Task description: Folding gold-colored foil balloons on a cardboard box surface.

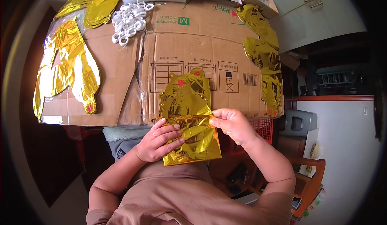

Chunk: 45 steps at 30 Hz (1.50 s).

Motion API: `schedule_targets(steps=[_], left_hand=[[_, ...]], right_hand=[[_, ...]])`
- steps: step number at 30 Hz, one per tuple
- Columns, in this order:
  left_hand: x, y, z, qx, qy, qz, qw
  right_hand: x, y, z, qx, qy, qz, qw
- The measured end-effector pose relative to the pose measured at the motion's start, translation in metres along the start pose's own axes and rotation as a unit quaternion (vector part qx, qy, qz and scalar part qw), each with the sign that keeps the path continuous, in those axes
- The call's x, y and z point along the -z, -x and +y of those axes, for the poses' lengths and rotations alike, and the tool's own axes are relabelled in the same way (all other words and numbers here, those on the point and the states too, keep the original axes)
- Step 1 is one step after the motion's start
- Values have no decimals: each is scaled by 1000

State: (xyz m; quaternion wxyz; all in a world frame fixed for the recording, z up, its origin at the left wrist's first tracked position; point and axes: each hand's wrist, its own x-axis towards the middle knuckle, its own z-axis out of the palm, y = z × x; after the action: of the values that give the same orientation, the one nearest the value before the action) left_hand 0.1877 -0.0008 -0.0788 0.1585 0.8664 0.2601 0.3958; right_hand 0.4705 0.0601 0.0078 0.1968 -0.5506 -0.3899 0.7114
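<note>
A shiny gold foil balloon [186,102], flat and without air, lies at the near edge of the cardboard. Red round marks show on its far end, and small rounded bumps line its sides. Its near part is a smooth rectangular section that hangs over the edge toward my lap. My left hand [159,141] rests on this section with the fingers stretched out and spread. At the right edge of the foil, the thumb and fingers of my right hand [234,124] pinch the balloon near a crosswise fold.
Flattened cardboard [173,47] covers the table. White ribbon coils [129,21] lie in a heap at the far left. More flat gold foil balloons [76,43] lie along the left, with others [262,43] on the right. A grey stool [300,122] and wooden chair [316,172] stand at right.
</note>
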Motion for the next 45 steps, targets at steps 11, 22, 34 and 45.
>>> schedule_targets(steps=[11, 22, 34, 45], left_hand=[[-2, -2, 0, 17, 10, 10, 1000], [-2, -6, 3, 32, 22, 11, 999], [2, -12, 6, 58, 30, 15, 998], [3, -13, 5, 62, 34, 5, 997]], right_hand=[[-11, 9, 26, 272, 347, 162, 883], [29, 14, 44, 551, 583, 89, 591], [24, -1, 66, 588, 571, 203, 536], [23, -4, 61, 578, 568, 197, 551]])
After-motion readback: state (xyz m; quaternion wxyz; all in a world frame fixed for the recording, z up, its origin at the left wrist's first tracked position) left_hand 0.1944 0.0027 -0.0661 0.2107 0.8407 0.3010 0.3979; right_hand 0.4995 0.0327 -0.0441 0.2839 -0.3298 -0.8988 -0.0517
